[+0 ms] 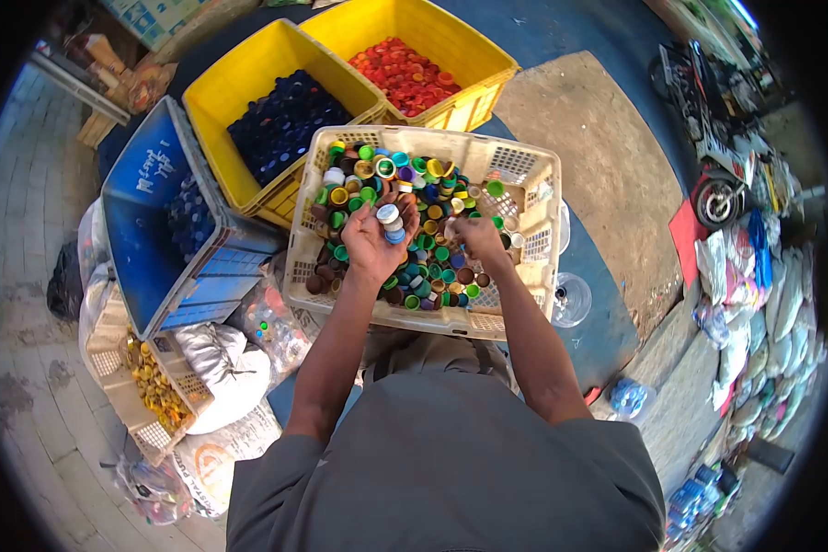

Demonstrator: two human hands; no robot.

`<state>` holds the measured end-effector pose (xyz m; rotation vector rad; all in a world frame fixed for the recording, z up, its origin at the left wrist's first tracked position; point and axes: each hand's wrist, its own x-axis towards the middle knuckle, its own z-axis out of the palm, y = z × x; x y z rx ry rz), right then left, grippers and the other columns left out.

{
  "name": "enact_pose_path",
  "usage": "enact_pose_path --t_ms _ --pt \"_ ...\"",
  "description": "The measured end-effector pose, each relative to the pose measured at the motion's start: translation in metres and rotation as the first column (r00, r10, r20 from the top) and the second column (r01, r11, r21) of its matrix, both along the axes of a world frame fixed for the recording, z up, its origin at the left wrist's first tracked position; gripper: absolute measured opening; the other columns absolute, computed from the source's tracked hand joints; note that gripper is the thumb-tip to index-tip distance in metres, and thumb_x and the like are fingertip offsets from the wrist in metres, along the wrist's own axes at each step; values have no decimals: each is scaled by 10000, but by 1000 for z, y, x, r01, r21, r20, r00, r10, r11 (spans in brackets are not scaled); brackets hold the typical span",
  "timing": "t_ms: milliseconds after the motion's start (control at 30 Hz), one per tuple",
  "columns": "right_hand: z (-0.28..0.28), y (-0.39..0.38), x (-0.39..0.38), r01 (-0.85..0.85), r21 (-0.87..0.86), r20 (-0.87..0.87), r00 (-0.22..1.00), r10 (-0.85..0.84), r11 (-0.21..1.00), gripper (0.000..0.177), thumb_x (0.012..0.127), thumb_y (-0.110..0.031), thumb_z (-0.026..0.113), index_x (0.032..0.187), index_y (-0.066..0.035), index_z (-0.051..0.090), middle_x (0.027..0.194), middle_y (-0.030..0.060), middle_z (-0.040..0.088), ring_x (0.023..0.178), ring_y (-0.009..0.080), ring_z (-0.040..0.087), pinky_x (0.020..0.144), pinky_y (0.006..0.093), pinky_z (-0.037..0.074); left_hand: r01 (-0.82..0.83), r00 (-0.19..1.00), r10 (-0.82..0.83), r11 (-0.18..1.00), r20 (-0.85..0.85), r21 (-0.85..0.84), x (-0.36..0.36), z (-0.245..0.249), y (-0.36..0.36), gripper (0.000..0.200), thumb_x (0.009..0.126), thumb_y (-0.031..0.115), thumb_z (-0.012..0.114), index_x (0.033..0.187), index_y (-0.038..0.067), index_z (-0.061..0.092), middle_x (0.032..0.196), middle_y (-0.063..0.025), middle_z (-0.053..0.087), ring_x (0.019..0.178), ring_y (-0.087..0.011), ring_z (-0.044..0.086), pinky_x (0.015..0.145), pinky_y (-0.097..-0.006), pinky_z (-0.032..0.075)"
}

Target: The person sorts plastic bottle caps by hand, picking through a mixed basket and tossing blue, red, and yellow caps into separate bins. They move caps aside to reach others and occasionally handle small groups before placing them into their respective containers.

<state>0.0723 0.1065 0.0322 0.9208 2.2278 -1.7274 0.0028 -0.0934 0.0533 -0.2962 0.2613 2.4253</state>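
A cream plastic crate [423,319] in front of me holds a mix of green, brown, yellow, white and purple bottle caps [421,267]. My left hand [373,241] is palm up over the caps, its fingers curled around several white and blue caps [391,221]. To the right, my right hand [478,238] is low over the caps with its fingers bent together; a whitish thing shows at its fingertips, too small to name.
Behind the crate stand a yellow bin [239,175] of dark blue caps and another yellow bin [469,46] of red caps. A blue bin [138,258] and a crate of yellow caps [161,391] are at left. A motorbike [717,184] and sacks [768,322] are at right.
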Motion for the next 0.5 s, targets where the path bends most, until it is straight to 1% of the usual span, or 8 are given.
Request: enact_pose_path --t_ms 33,100,133,267,300,333,367,500 --pt "5 0 -5 70 -494 4 997 -78 867 320 833 -336 584 791 -22 630 625 60 565 515 169 522 463 288 391 -53 998 53 998 25 23 0 4 -5 437 928 380 469 1109 -5 569 1152 -188 590 1062 -319 554 954 -432 446" --pt "30 -17 -7 164 -868 29 959 -281 469 275 856 -319 535 853 -49 587 712 53 554 563 140 471 463 252 319 -146 988 143 987 59 63 0 -3 -17 441 935 382 482 1099 -19 560 1175 -199 576 1128 -332 525 1023 -458 406" --pt "33 -21 -8 -1 -939 -83 971 -223 344 316 851 -294 488 1016 -36 565 874 96 602 698 166 538 522 264 374 -205 974 202 978 108 25 2 5 -20 432 940 385 472 1080 -12 570 1162 -195 583 1132 -333 522 1010 -461 412" --pt "68 -80 -30 -144 -974 -172 972 -159 172 427 793 -277 482 1146 -44 540 995 142 634 793 232 570 616 322 425 -395 903 400 917 155 -61 8 26 -36 426 951 408 449 1008 16 604 1123 -174 617 1084 -339 563 981 -466 426" --pt "71 -97 -37 -205 -967 -226 964 -141 149 417 834 -313 475 1138 -38 553 1003 141 635 816 235 572 660 335 436 -440 880 447 895 163 -80 10 28 -44 429 950 415 448 1000 21 609 1119 -170 623 1070 -339 575 973 -463 432" --pt "65 -111 -44 -210 -972 -223 965 -137 106 412 861 -329 462 1134 -38 564 1008 141 637 829 237 573 677 340 438 -410 912 409 911 36 33 13 26 -55 429 950 428 442 980 37 616 1099 -163 639 1054 -336 597 938 -447 447" --pt "60 -126 -50 -212 -975 -218 967 -130 61 410 888 -345 450 1129 -37 575 1013 140 640 843 239 575 693 345 440 -487 871 488 873 63 -21 13 24 -64 434 945 435 446 981 38 617 1105 -163 639 1058 -334 594 924 -440 446" --pt "73 -199 -63 82 -988 40 954 -296 128 484 945 -443 407 1104 -29 599 1031 139 637 948 256 587 818 397 476 -700 668 726 687 163 -196 12 24 -105 451 921 476 471 979 50 607 1102 -156 647 1076 -326 585 875 -425 448"
